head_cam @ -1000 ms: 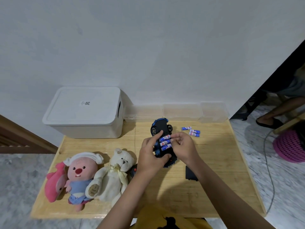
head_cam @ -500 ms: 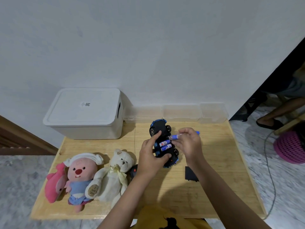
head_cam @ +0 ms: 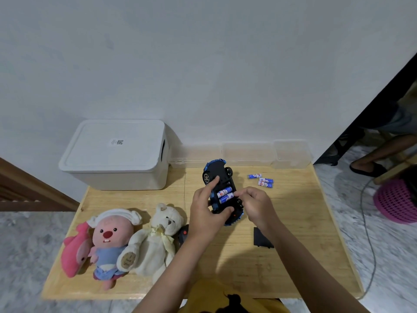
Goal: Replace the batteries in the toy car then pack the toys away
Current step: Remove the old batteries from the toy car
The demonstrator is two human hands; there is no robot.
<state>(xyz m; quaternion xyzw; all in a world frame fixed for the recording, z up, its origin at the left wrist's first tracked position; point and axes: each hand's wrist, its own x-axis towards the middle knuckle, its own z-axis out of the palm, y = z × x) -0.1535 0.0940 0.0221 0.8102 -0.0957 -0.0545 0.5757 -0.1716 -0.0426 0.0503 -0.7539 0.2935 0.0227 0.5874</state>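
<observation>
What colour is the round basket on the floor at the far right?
The basket is bright pink with an open mesh pattern, seen in the head view, the only one here.

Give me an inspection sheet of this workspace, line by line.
Surface: light wooden table against a white wall.
Job's things: upturned blue-and-black toy car, two blue-and-white batteries in its open bay; three loose batteries beyond it; black flat cover; white lidded storage bin; pink plush, pink-faced beaver plush, cream teddy bear.
Clutter: black remote, clear plastic boxes.
Grippers: left hand grips the car; right hand fingers at the bay.
Cables: grey cord on the floor.
Surroundings: marble floor, pink basket, another person's foot.
</observation>
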